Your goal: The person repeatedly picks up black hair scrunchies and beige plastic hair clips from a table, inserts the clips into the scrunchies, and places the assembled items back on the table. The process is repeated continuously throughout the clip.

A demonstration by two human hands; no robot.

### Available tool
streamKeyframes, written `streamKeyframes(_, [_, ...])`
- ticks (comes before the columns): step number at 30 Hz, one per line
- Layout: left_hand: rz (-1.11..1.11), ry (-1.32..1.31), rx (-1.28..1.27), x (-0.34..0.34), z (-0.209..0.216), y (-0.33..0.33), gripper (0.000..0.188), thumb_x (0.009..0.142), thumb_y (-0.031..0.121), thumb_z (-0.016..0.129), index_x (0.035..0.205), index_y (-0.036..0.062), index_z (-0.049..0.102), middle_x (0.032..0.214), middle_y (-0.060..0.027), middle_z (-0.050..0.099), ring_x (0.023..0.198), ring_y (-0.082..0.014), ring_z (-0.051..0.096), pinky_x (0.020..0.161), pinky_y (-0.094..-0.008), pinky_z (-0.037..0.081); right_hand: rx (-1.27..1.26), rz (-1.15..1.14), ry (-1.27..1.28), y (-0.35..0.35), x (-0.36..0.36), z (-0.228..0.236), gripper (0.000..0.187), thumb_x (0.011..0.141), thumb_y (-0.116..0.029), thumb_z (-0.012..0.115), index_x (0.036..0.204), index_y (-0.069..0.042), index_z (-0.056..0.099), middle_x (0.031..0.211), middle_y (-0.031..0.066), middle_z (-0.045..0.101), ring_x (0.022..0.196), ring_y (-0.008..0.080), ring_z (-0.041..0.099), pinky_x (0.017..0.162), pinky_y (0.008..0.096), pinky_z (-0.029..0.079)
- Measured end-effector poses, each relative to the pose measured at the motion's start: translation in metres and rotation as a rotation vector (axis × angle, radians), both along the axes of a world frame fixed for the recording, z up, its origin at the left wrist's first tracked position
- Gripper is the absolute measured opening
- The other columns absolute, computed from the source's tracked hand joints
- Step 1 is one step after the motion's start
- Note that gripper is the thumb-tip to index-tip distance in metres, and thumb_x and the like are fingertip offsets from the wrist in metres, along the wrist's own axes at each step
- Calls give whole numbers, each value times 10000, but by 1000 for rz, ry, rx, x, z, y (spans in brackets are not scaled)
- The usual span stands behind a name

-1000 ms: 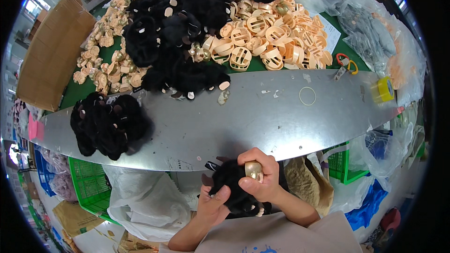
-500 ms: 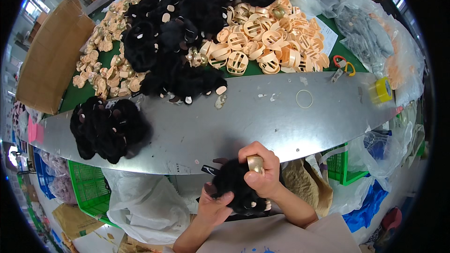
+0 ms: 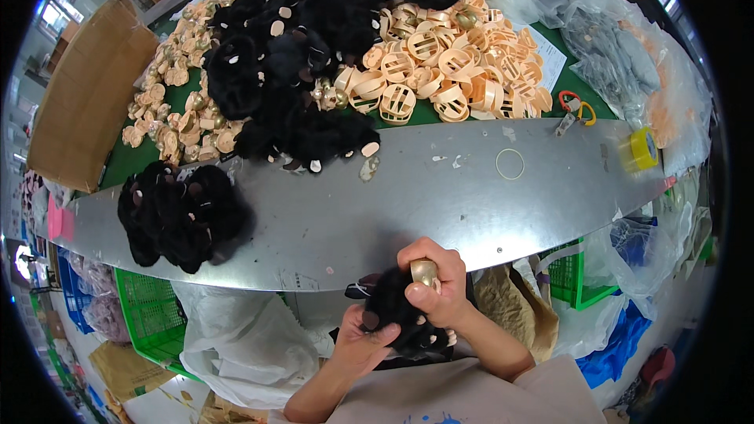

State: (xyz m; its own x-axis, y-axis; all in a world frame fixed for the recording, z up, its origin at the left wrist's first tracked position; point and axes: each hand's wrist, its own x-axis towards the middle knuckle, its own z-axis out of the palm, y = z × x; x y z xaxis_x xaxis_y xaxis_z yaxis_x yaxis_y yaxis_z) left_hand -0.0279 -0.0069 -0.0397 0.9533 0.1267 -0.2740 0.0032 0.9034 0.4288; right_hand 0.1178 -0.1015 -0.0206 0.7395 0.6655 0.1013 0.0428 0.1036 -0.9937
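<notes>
My left hand [image 3: 361, 344] is closed around the lower left side of a black plush toy [image 3: 390, 294], just off the front edge of the metal table. The toy has a dark ear-like piece and small pale feet or paws. My right hand [image 3: 446, 292] grips a shiny gold rounded piece [image 3: 424, 270] between thumb and fingers, at the toy's upper right. How far this piece sits inside the plush is hidden by my fingers.
Several black plush toys [image 3: 184, 216] lie on the metal table [image 3: 369, 220] at left. Behind, a larger black plush pile [image 3: 302, 55] rests among peach plastic frames [image 3: 455, 67]. Scissors [image 3: 576, 110], a rubber band [image 3: 510, 164] and yellow tape [image 3: 643, 149] are at right. Green crates [image 3: 149, 314] stand below.
The black plush toy has turned slightly in my hands, and its dark ear has shifted. My left hand has moved slightly right. My right hand still grips the gold piece.
</notes>
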Motion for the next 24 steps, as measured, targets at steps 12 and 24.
streamKeyframes(12, [143,247,582,16,44,12,270,881,71,706,1126,-19,640,975,6,664,885,-71,567,827,-237,457,114,-54,-618,-4,5,8,340,931,-298,510,851,11,627,658,76,569,489,220,501,432,318,386])
streamKeyframes(24, [167,292,626,18,46,10,234,912,120,689,1089,-30,664,931,-2,676,833,-51,555,777,-213,459,72,-154,-619,-4,0,6,365,902,-344,621,897,19,656,648,64,587,494,188,521,428,290,396])
